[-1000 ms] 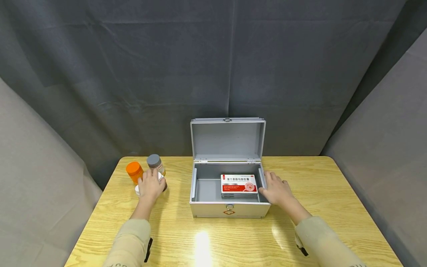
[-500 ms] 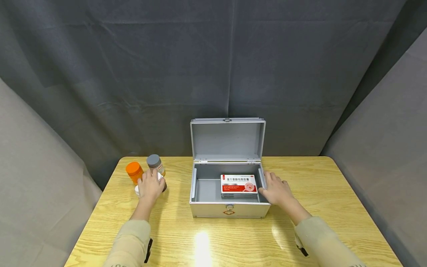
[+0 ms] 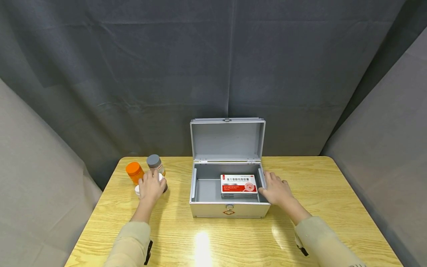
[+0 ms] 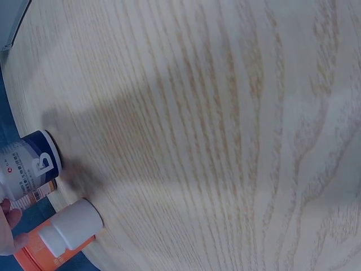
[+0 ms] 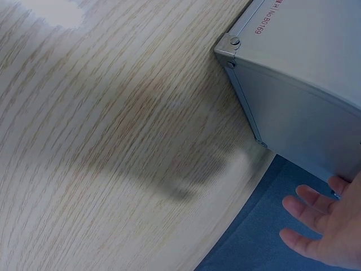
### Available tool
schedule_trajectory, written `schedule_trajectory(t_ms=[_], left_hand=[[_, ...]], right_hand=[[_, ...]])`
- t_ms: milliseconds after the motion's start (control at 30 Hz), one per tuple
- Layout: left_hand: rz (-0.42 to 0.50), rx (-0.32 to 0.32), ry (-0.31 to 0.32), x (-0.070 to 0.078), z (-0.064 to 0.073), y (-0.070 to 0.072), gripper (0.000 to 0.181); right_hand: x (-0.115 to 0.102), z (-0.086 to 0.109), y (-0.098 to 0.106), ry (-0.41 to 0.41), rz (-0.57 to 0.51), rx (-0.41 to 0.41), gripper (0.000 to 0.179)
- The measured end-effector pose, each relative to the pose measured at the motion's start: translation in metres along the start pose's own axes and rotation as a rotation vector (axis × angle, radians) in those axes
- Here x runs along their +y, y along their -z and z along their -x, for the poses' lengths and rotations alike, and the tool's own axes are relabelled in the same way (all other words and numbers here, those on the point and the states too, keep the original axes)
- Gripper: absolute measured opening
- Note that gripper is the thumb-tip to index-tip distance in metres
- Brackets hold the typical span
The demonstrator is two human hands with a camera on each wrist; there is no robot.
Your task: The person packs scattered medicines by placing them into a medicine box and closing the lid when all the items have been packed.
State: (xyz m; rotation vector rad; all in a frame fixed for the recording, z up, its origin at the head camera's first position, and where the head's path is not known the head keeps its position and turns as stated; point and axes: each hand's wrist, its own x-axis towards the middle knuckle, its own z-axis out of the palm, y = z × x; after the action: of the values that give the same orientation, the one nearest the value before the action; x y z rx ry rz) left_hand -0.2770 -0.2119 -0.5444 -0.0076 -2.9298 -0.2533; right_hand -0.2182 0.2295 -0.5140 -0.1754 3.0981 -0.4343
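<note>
In the head view my left hand (image 3: 150, 188) grips a dark-blue-labelled bottle with a white cap (image 3: 161, 177), standing among other bottles on the left. The left wrist view shows this bottle's label (image 4: 31, 161) beside the fingertips. My right hand (image 3: 278, 190) rests at the right rim of a silver first-aid case (image 3: 210, 210), its lid raised. Thumb lies over the rim; the other fingers (image 5: 307, 214) spread loosely along the outer side. Inside the case lies a red-and-white medicine box (image 3: 238, 185).
An orange bottle (image 3: 134, 170) and a grey-lidded bottle (image 3: 154, 161) stand behind my left hand. A small white bottle (image 4: 79, 223) is beside it, mostly hidden in the head view. The wooden table (image 3: 300, 170) ends at a dark grey curtain (image 3: 160, 74).
</note>
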Motion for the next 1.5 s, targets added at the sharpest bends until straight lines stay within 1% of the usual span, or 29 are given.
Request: schedule_trajectory(t_ms=[133, 333, 467, 633, 867, 1100, 1367, 1500], left_hand=[[0.01, 0.021, -0.012, 0.002, 0.001, 0.0, 0.049], [0.036, 0.069, -0.036, 0.009, 0.0, 0.002, 0.048], [0.043, 0.087, -0.05, 0.013, 0.0, 0.005, 0.045], [0.038, 0.109, -0.083, 0.017, 0.0, 0.011, 0.047], [0.026, 0.174, -0.144, 0.028, -0.001, 0.023, 0.046], [0.035, 0.229, -0.21, 0.044, -0.004, 0.041, 0.044], [0.029, 0.264, -0.253, 0.058, -0.006, 0.055, 0.043], [0.032, 0.297, -0.279, 0.065, -0.007, 0.061, 0.043]], right_hand=[[0.0, 0.0, -0.001, -0.002, -0.001, -0.003, 0.073], [0.002, 0.0, -0.002, 0.003, 0.007, 0.009, 0.073], [0.002, -0.001, -0.002, 0.009, 0.01, 0.013, 0.072], [0.002, -0.002, -0.002, 0.003, 0.014, 0.013, 0.072], [0.002, -0.002, -0.001, 0.002, 0.015, 0.011, 0.072], [0.004, -0.002, -0.001, -0.006, 0.008, 0.006, 0.072], [0.004, -0.001, -0.002, 0.001, 0.011, 0.002, 0.072], [0.004, -0.001, -0.002, 0.003, 0.009, 0.004, 0.072]])
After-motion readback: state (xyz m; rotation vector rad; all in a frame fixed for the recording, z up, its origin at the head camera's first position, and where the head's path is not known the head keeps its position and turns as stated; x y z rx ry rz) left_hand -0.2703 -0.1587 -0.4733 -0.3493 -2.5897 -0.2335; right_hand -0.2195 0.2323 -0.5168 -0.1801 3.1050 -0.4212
